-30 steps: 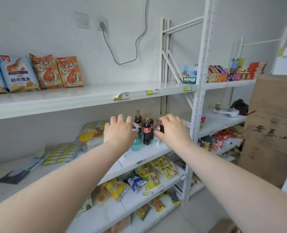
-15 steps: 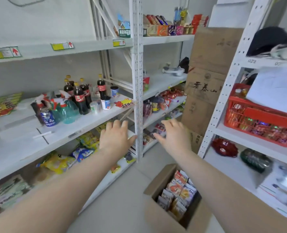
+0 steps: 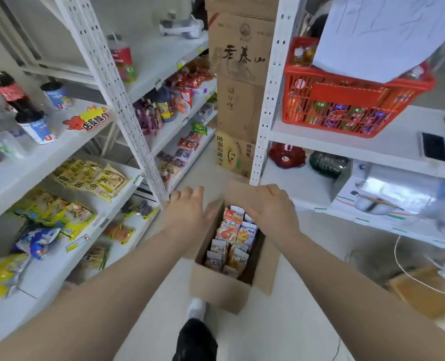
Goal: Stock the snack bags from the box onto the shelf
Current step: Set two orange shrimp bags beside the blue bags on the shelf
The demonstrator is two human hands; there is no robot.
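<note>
An open cardboard box (image 3: 216, 287) stands on the floor between two racks. Several snack bags (image 3: 232, 238), orange and blue-white, stand upright inside it. My left hand (image 3: 187, 212) hovers over the box's left flap, palm down, fingers apart, holding nothing. My right hand (image 3: 271, 207) is over the box's far end, just above the bags, fingers spread and empty. The white shelf rack (image 3: 127, 105) on the left carries yellow and blue snack packs on its lower levels.
Stacked brown cartons (image 3: 239, 74) stand at the aisle's far end. A red basket (image 3: 351, 100) sits on the right rack (image 3: 265, 100). Bottles and cups (image 3: 34, 126) stand on the left rack's middle level. My foot (image 3: 196, 308) is on the floor beside the box. A cable (image 3: 409, 272) lies at right.
My view has swung from the upper shelves down to the floor. Both hands dropped from shelf height to just above the open box.
</note>
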